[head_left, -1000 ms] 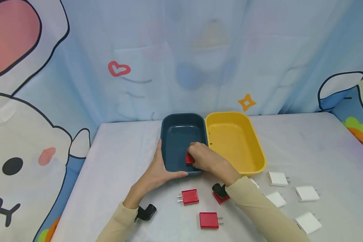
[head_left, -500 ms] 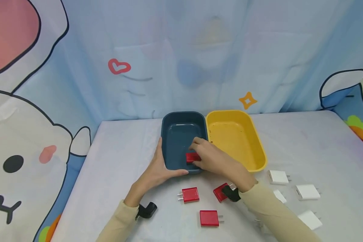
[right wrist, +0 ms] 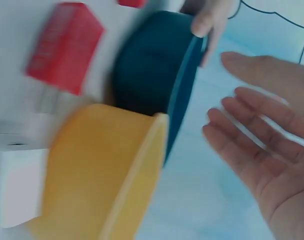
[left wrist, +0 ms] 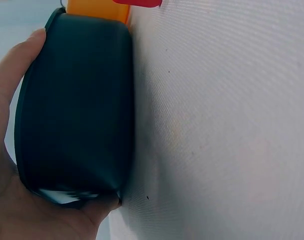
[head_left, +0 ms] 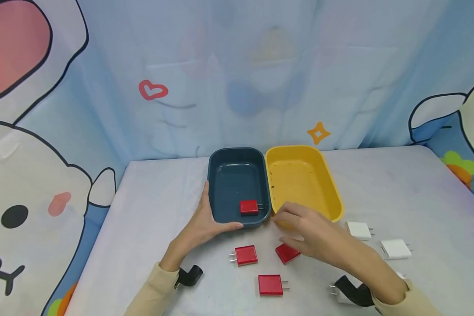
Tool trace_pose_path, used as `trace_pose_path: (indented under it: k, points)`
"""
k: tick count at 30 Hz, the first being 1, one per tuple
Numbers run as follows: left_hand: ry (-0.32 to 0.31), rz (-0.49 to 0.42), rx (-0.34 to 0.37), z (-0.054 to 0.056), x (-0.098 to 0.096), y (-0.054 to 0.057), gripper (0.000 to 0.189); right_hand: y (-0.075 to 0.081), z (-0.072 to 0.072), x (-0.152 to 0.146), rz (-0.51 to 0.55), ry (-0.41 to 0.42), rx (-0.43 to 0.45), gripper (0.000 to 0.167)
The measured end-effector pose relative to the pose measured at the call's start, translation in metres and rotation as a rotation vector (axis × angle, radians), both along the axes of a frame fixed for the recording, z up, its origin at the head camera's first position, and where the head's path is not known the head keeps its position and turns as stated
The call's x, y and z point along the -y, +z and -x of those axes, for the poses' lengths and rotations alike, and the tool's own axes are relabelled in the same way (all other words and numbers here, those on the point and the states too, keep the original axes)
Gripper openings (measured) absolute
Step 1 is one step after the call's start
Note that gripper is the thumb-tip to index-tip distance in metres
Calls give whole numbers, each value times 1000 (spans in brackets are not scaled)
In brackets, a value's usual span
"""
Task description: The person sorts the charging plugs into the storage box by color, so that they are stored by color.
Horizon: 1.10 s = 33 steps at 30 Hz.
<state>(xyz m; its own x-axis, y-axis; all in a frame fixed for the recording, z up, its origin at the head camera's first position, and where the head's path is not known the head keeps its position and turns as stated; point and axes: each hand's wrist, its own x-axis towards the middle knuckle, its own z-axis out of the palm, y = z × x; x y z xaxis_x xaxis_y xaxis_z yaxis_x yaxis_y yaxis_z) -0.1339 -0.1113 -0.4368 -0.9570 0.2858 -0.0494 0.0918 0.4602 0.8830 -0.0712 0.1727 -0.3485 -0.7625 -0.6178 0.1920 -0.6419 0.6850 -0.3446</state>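
Note:
My left hand (head_left: 205,224) grips the near-left corner of a dark blue tray (head_left: 237,184), thumb along the front rim and fingers against the left side. In the left wrist view that hand (left wrist: 37,215) spans the tray's wall (left wrist: 77,105). Inside the tray lies one red charger plug (head_left: 248,207), prongs to the right. My right hand (head_left: 312,232) hovers before the yellow tray (head_left: 300,175), over a red charger (head_left: 287,253) it partly covers. The right wrist view shows this hand (right wrist: 277,135) with fingers spread, holding nothing.
Two more red chargers (head_left: 246,255) lie on the white tablecloth before the blue tray. Several white chargers (head_left: 396,249) lie to the right, some partly behind the right arm. A printed curtain (head_left: 221,87) hangs behind the table. Both trays stand side by side.
My right hand has let go of the red charger, leaving it in the blue tray, and has moved right and toward me out of the tray. The left hand has stayed on the tray.

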Motion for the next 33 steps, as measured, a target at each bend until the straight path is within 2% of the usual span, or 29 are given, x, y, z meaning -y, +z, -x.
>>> trace_pose_path:
  k: [3,6,13,17,27,33]
  points:
    - [5,7,3,0,1,0,138,-6,-11,-11,-40,4,76,45]
    - [10,13,4,0,2,0,139,-15,-17,-20,-72,-7,140,45]
    - [19,19,6,0,3,-1,139,-31,-15,-25,-62,-43,247,42]
    - [11,15,3,1,1,-2,139,-36,-13,-22,-90,-54,257,43]
    - [-10,-15,-14,3,-2,-2,138,-50,-7,-16,-138,-3,233,41]
    - [-6,-17,-14,1,0,-1,138,-54,-3,-11,-157,-12,267,39]
